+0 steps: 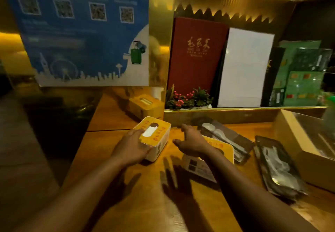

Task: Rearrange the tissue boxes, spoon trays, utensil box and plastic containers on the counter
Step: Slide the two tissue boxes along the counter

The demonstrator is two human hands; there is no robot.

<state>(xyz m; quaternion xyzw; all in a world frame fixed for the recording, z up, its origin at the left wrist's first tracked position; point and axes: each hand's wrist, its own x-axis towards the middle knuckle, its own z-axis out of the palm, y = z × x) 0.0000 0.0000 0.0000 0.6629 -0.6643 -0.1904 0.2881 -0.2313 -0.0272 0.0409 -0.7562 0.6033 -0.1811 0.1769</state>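
My left hand (pixel 133 145) grips the near left corner of a yellow-topped tissue box (pixel 157 133), fingers on the lid and thumb on its side. My right hand (pixel 191 141) hovers with spread fingers just right of that box, above a second yellow tissue box (pixel 220 152) lying under my wrist. A third tissue box (pixel 145 105) stands farther back by the gold pillar. Two dark spoon trays with white spoons lie to the right, one (pixel 226 138) behind the second box and one (pixel 279 168) nearer the edge. The wooden utensil box (pixel 293 137) sits at far right.
A gold ledge (pixel 235 108) behind the counter carries a red menu (pixel 195 57), a white board, green cards and a small berry plant (pixel 184 98). A blue poster panel (pixel 78 32) stands at the back left. The wooden counter (pixel 112 152) drops off at its left edge to a dark floor.
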